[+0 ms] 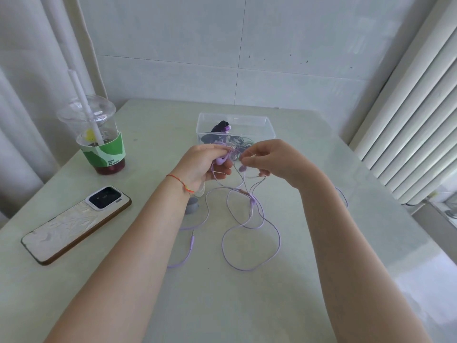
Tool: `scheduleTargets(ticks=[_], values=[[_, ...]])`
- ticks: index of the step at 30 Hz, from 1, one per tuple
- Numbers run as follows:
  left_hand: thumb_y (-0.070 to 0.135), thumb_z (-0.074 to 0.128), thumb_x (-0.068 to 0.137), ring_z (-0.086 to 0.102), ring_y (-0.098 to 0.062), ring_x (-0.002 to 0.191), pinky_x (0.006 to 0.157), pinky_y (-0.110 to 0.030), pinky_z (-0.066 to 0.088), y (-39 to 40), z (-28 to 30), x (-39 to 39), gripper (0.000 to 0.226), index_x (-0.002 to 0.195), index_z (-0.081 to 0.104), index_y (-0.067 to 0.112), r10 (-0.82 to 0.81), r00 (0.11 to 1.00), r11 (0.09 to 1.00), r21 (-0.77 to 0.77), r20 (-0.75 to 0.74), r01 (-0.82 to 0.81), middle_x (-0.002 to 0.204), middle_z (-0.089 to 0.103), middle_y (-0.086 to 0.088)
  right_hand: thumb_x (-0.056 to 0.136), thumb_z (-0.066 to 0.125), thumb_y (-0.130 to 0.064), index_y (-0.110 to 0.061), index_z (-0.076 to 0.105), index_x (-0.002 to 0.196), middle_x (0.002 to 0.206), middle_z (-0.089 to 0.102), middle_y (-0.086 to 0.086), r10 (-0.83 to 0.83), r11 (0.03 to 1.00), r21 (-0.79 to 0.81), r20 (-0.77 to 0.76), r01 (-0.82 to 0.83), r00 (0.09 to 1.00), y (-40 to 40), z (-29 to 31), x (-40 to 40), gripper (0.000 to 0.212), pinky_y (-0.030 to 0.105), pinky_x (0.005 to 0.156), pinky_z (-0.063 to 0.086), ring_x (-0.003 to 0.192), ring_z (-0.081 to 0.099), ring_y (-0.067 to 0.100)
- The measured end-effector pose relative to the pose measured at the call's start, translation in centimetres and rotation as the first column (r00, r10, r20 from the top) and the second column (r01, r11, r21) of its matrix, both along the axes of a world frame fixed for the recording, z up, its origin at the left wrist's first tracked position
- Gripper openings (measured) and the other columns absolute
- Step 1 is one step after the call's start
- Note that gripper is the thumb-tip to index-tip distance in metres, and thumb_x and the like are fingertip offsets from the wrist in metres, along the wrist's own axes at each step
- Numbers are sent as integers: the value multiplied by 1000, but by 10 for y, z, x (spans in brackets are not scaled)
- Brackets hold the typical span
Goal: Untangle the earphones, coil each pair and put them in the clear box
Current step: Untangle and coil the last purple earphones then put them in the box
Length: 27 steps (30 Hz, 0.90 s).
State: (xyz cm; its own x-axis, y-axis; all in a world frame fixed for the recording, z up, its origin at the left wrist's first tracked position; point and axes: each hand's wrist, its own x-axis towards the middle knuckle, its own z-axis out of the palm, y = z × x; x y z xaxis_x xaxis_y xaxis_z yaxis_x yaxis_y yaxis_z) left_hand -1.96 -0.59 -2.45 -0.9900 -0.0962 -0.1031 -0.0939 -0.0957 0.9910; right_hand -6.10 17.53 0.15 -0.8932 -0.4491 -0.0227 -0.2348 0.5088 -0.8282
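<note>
Lilac thin-corded earphones point(243, 220) hang mid-frame from my left hand point(201, 167), its grip pinching one bud, to my right hand point(268, 158) nipping the cord. I should tease loops apart slowly above the pale worktop point(296, 280), with the clear plastic box point(268, 126) just behind.

Clear glossy plastic box point(269, 125), smooth rubbery lilac earphone cable point(277, 246), glossy pale table point(247, 305), clear plastic cup point(99, 120)

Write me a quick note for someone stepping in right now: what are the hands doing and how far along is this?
Left hand grips a purple earbud and cord. Right hand pinches the same purple earphones near the other bud.
Their cord trails in loose tangled loops on the table, plug near the left forearm.
Clear box behind the hands already holds dark coiled earphones.
Left: untangle, coil and box the purple pair.
</note>
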Motion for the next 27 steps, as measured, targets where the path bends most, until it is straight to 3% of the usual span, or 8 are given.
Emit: scheduleTargets(ticks=[5, 8, 12, 16, 19, 22, 24, 27], values=[[17, 47, 95, 60, -17, 45, 52, -24, 47, 2, 3, 0, 29, 71, 60, 9, -33, 995, 999, 17, 95, 32, 50, 56, -2, 89, 68, -23, -10, 68, 86, 57, 50, -1, -95, 994, -46, 9, 95, 995, -7, -1, 2, 13, 22, 42, 34, 43, 36, 14], [23, 48, 95, 59, -19, 51, 54, -25, 46, 3, 3, 0, 32, 67, 58, 11, -54, 992, 998, -6, 118, 55, 57, 57, -2, 88, 63, -13, -8, 67, 85, 57, 45, 0, -110, 985, -128, 36, 114, 993, -8, 3, 3, 7, 24, 44, 34, 42, 38, 12], [26, 48, 96, 59, -19, 54, 54, -26, 46, 2, 3, 1, 33, 70, 63, 10, -117, 988, 993, 26, 102, 115, 62, 62, -2, 85, 54, -8, -15, 66, 101, 77, 55, 3, -189, 971, -159, -58, 178, 980, -8, 7, 3, 22, 27, 59, 45, 66, 51, 15], [30, 50, 97, 59, -16, 51, 52, -24, 50, 4, 4, 1, 36, 78, 70, 8, -109, 989, 994, -16, 98, 111, 66, 65, -4, 82, 60, -8, -16, 63, 98, 71, 50, 0, -246, 958, -196, -175, 211, 953, -10, 8, 4, 18, 19, 47, 35, 59, 43, 13], [30, 52, 97, 60, -20, 53, 53, -25, 51, 4, 6, 2, 36, 84, 73, 3, -92, 992, 996, -7, 84, 93, 70, 69, -6, 85, 65, -19, -14, 61, 84, 61, 55, -1, -220, 966, -173, -169, 191, 961, -13, 10, 7, 7, 23, 49, 40, 50, 48, 12], [30, 54, 96, 63, -25, 56, 53, -25, 52, 6, 8, 4, 36, 102, 69, -2, -100, 993, 995, -25, 70, 102, 79, 72, -12, 79, 75, -42, -14, 59, 90, 66, 66, -2, -96, 995, -15, -107, 95, 990, -19, 8, 12, 35, 26, 49, 49, 55, 60, 11], [30, 51, 97, 62, -25, 54, 53, -26, 50, 7, 9, 6, 31, 89, 68, 6, -105, 992, 993, -47, 69, 109, 77, 71, -13, 76, 79, -41, -14, 59, 95, 70, 68, -1, -70, 995, 58, -124, 77, 990, -23, 4, 13, 39, 28, 53, 52, 59, 62, 11], [33, 53, 96, 48, -17, 43, 47, -23, 41, 4, 8, 4, 35, 73, 68, 12, -57, 994, 993, -93, 91, 66, 63, 63, -7, 85, 71, -22, -10, 65, 91, 66, 65, 2, -91, 995, 17, -119, 94, 989, -19, 4, 10, 15, 33, 60, 54, 56, 62, 15]])
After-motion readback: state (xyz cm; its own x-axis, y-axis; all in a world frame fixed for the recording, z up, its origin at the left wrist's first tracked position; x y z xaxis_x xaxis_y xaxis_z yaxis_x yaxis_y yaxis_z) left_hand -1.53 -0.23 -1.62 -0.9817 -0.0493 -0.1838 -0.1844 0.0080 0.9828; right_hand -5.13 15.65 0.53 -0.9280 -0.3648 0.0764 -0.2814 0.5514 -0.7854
